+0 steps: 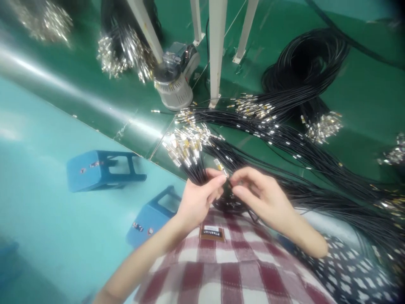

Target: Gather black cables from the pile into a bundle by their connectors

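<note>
My left hand (202,194) is closed around a bundle of black cables (196,171) whose silvery connector ends (183,145) fan out beyond the fingers. Between its thumb and forefinger, one cable end with a metal tip and a yellowish part (219,165) sticks up. Just to the right, my right hand (253,188) has its thumb and forefinger curled close to that cable end. Whether they pinch something is too small to make out. Many more black cables (253,158) run away to the right, beneath and behind both hands.
A coiled cable bundle (303,63) lies at upper right on the green surface (247,84). Pale metal legs (218,50) and a grey-white machine (175,90) stand at the back. Other connector bundles (123,55) hang at upper left. Two blue stools (85,171) are on the left floor.
</note>
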A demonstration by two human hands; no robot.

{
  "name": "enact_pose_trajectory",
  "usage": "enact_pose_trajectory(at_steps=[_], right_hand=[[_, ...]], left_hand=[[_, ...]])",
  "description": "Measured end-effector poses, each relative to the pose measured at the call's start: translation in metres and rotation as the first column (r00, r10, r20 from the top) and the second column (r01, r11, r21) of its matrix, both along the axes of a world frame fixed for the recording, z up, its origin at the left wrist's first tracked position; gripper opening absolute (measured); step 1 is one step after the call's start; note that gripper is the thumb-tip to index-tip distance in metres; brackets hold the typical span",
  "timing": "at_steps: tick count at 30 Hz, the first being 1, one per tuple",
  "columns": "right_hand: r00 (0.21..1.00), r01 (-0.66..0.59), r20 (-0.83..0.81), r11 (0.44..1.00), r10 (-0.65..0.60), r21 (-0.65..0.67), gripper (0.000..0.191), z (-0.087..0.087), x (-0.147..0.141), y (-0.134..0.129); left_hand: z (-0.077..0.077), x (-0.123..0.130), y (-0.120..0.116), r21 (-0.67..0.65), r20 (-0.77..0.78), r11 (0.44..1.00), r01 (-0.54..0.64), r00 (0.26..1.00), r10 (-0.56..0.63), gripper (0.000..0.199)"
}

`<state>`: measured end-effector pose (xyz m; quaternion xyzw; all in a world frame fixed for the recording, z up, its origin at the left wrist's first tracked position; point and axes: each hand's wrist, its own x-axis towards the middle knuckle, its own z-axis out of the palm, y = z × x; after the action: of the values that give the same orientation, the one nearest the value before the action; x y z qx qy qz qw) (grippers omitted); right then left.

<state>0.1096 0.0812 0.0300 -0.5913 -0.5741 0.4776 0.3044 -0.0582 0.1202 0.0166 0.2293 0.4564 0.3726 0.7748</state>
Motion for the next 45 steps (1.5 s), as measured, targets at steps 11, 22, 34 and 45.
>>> enact_pose_trajectory(at_steps=[11,22,34,45], right_hand=[[0.962,-0.041,0.273,0.977,-0.018,0.207,0.022,0.002,0.0,-0.012],[0.939,0.085,0.287,0.936,-0.19,0.34,0.015,0.01,-0.015,-0.002],[0.996,0.015,0.087,1.0,-0.014,-0.013,0.014,0.015,0.013,-0.012],[0.979,0.005,0.203,0.997,-0.02,0.072,0.014,0.024,0.002,-0.002]], left_hand=[[0.006,0.001,0.006,0.039,0.021,0.999,-0.019,1.0,0.019,0.016],[0.01,0.005,0.007,0.071,-0.121,0.997,-0.007,0.993,0.016,0.022],[0.004,0.007,-0.001,0.215,-0.159,0.974,0.074,0.987,-0.04,0.014],[0.008,0.007,-0.005,0.234,-0.183,0.969,0.081,0.982,-0.038,0.021]])
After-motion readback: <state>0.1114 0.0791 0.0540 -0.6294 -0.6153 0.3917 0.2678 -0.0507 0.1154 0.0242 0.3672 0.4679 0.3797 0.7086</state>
